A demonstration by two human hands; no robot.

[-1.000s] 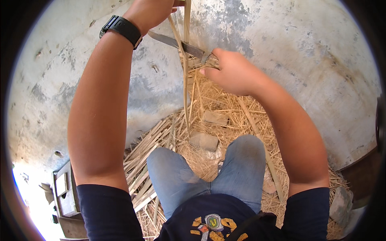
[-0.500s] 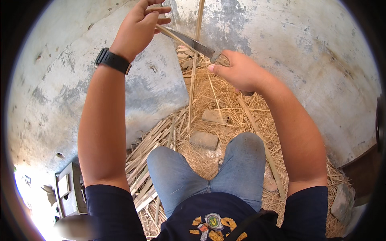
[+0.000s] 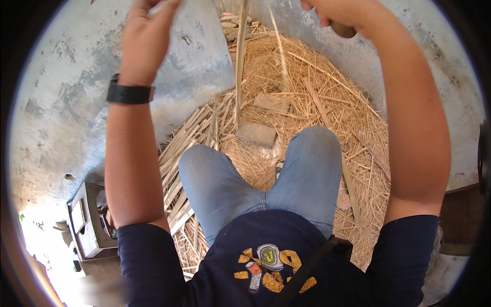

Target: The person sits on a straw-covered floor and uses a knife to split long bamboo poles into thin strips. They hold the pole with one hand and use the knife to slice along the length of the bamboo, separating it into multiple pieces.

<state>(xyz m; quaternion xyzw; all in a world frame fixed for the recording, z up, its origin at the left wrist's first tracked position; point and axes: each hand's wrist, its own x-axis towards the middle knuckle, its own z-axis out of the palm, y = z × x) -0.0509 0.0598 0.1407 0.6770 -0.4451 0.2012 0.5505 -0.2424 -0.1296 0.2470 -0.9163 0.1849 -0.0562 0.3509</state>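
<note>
My right hand (image 3: 340, 13) is wrapped round a wooden knife handle (image 3: 343, 30) at the top edge; the blade lies outside the picture. My left hand (image 3: 148, 38), a black watch (image 3: 130, 94) on its wrist, is raised at the upper left, blurred, its fingers mostly cut off by the edge. What it holds, if anything, does not show. Between my hands a long split bamboo strip (image 3: 240, 61) stands nearly upright, its lower end by a brick (image 3: 257, 134) and its top beyond the view. A thin pale sliver (image 3: 279, 43), smeared by motion, hangs to its right.
Straw-like shavings (image 3: 317, 71) cover the floor around my knees. Left of my legs lies a pile of split strips (image 3: 192, 130). Weathered walls (image 3: 66, 92) close in on both sides. A grey cabinet (image 3: 92, 225) stands at the lower left, and a loose stick (image 3: 348, 187) lies by my right knee.
My right hand has swung up and right with the knife, away from the bamboo strip. My left hand has moved up and slightly left. The view has tilted, shifting the floor upward.
</note>
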